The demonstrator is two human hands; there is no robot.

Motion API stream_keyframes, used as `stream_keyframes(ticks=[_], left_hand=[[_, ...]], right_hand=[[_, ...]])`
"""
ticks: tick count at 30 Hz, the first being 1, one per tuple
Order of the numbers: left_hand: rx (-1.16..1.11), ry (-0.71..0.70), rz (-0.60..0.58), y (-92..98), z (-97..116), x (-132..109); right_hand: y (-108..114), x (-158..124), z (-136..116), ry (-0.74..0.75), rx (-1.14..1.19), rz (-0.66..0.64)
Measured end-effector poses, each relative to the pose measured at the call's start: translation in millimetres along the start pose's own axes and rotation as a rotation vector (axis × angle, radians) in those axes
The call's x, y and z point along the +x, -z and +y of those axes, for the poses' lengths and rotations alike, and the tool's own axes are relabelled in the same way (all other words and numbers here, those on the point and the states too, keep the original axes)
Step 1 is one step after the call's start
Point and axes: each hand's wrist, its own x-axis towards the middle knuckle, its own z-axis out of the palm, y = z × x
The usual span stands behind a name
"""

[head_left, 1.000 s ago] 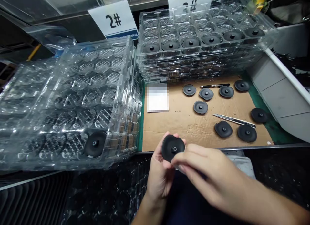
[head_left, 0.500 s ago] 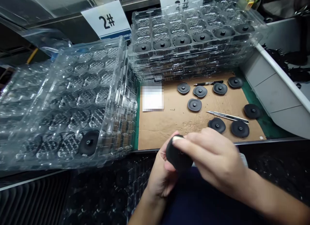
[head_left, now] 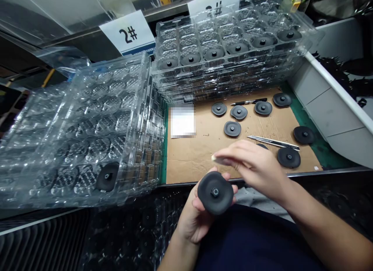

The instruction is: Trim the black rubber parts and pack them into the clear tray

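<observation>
A black rounded disc with a small raised hub at its middle rests in my left hand, whose fingers grip its edge from below. The hub side faces up. Above and to the right of that disc, clear of it, hovers my right hand. Its fingers are pressed together toward the thumb, and a thin greyish patch shows at the blurred tips; what it is I cannot make out. Under this hand another black disc is mostly hidden. Several like discs, such as one, lie hub up on the cardboard.
Stacked clear plastic trays stand at the left and back, some pockets holding discs. A craft knife, a pen and a white paper lie on the cardboard. A white wall bounds the right side.
My right hand has lifted off the disc and moved up. The disc in my left hand has turned so its hub side shows.
</observation>
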Motion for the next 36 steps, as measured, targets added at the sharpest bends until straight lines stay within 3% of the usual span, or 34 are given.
stream_keyframes(ticks=[2,4,9,11,14,16,18,21,24,29,33,36], left_hand=[[-0.062,-0.003,-0.041,3.0,0.8,-2.3],[-0.100,0.002,-0.068,7.0,0.7,-3.4],[-0.142,0.006,-0.051,13.6,-0.4,-2.0],[-0.127,0.000,-0.007,12.4,-0.4,-1.0],[-0.071,-0.048,0.055,6.6,-1.4,1.3],[-0.027,-0.104,0.079,3.0,-3.0,3.0],[0.010,-0.156,0.110,1.9,-4.3,3.7],[0.059,-0.231,0.169,5.0,-4.9,2.6],[0.108,-0.355,0.234,5.4,-6.2,0.1],[0.199,-0.468,0.252,-4.5,-6.7,-4.9],[0.169,-0.478,0.200,-0.5,-3.4,-7.9],[0.140,-0.410,0.180,3.2,-6.6,-7.2]], right_hand=[[-5.7,-8.9,22.9,-0.234,-0.006,0.018],[-20.5,-25.7,42.8,-0.377,-0.006,-0.029],[-54.0,-65.1,65.1,-0.440,0.030,-0.111],[-48.2,-63.5,58.7,-0.475,0.030,-0.075],[-26.1,-43.5,29.3,-0.484,0.019,0.073],[-16.0,-28.1,1.6,-0.356,0.041,0.162],[-15.7,-17.6,-23.6,-0.130,0.087,0.171],[-25.3,-10.6,-44.9,0.003,0.141,0.042],[-32.8,-4.3,-49.6,-0.106,0.137,-0.120],[-36.7,-2.5,-52.0,0.011,0.141,0.166],[-23.9,-21.2,-50.2,-0.072,0.246,-0.065],[-16.3,-26.7,-45.9,-0.188,0.104,-0.046]])
